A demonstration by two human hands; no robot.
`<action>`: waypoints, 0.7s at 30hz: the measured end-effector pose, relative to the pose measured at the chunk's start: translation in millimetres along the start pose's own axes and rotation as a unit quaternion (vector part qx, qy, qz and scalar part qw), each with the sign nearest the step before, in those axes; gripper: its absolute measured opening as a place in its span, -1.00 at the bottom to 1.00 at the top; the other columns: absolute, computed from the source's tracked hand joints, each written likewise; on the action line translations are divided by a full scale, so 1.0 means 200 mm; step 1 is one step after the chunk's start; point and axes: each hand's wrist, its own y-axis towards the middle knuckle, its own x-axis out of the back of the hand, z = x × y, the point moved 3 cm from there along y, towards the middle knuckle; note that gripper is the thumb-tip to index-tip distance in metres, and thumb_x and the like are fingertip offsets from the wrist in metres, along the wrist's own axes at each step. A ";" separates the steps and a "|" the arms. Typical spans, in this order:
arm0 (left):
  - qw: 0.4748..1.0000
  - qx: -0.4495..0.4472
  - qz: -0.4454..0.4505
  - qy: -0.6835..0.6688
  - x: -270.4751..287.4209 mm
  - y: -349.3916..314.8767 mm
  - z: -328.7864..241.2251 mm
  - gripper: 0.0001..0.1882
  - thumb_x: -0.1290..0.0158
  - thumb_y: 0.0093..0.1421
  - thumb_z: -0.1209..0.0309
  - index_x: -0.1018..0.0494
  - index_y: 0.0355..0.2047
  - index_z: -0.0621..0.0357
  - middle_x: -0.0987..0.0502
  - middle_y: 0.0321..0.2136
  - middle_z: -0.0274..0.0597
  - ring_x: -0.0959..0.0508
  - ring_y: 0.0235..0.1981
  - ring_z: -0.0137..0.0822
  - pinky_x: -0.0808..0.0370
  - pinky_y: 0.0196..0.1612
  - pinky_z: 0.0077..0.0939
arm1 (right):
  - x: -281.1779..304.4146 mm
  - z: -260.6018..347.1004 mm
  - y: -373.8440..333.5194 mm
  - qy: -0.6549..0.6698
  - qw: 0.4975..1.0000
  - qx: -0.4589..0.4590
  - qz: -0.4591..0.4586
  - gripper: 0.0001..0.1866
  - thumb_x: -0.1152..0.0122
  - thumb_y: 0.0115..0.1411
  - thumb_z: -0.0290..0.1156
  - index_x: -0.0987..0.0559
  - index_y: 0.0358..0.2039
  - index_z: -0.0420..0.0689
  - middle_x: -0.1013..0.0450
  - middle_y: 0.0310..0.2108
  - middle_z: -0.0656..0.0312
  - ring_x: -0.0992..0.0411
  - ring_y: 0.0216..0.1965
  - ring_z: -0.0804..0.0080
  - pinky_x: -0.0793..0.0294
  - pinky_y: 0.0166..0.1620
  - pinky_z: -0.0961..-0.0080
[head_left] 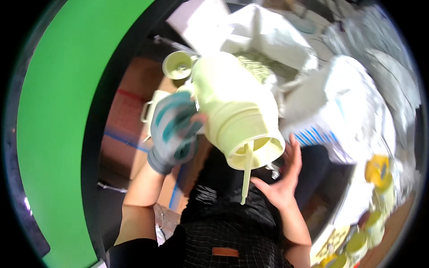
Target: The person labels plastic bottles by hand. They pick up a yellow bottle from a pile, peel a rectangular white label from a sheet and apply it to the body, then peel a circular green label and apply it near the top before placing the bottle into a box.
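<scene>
Largest of all, the green panel [49, 111] stood far to the left of the pale green jug [228, 85], its black border bowed between them; a bulky striped white bag [353, 98] sat to the jug's right, and an open white sack [268, 22] of pale green bits lay beyond it. The jug itself was over the dark lap [210, 178], between our two hands, tilted so that its wide mouth faced down toward us. We took it for a hollow plastic shell — light for its bulk, stiff, a little slippery, hardly fragile — best held at its left side, with a second palm under the collar. Our gloved left hand [175, 127] was at that side, fingers curled in, and seemed to have hold of the jug there, though blur hid the exact contact. Our bare right hand [284, 187] was just beside the jug's mouth, thumb and fingers spread wide around nothing. A pale green cup [178, 65] stood beyond the jug's left flank, and a slender strip [246, 176] hung from its mouth; we judged that strip the likeliest part to snag. The roomiest side was below the mouth; the striped bag narrowed the jug's right, and the cup's rim crowded its upper left most.
</scene>
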 end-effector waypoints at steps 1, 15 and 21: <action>0.996 -0.035 0.013 -0.085 -0.05 0.15 -0.06 -0.63 -0.17 -0.07 0.61 -0.65 -0.20 0.08 -0.56 -0.24 -0.08 -0.58 -0.09 0.10 -0.56 0.00 0.02 | 0.02 0.05 0.00 -0.006 0.997 0.069 -0.031 0.56 -0.79 -0.16 -0.04 0.21 0.57 -0.19 0.21 0.59 -0.16 -0.10 0.50 -0.06 -0.12 0.49 0.02; 0.497 0.016 0.484 -0.720 -1.00 -0.05 -0.62 -0.80 -0.18 0.18 0.45 -0.60 -0.18 0.21 -0.63 -0.15 -0.19 -0.59 0.01 -0.25 -0.47 0.22 -0.34 | 0.10 0.33 -0.48 -0.121 0.972 0.179 -0.091 -0.01 -0.73 -0.18 -0.26 -0.42 0.28 -0.16 -0.45 0.26 -0.03 -0.44 0.29 0.02 -0.38 0.34 -0.01; 0.743 0.185 0.272 -0.582 -0.64 -0.06 -0.60 -0.24 -0.31 0.20 0.33 -0.30 0.37 0.27 -0.44 0.27 0.04 -0.45 0.30 -0.09 -0.39 0.36 -0.20 | 0.18 0.16 -0.29 -0.158 0.978 0.012 -0.139 0.20 -0.79 -0.29 -0.17 -0.31 0.35 -0.20 -0.47 0.22 0.00 -0.43 0.26 -0.11 -0.22 0.42 -0.08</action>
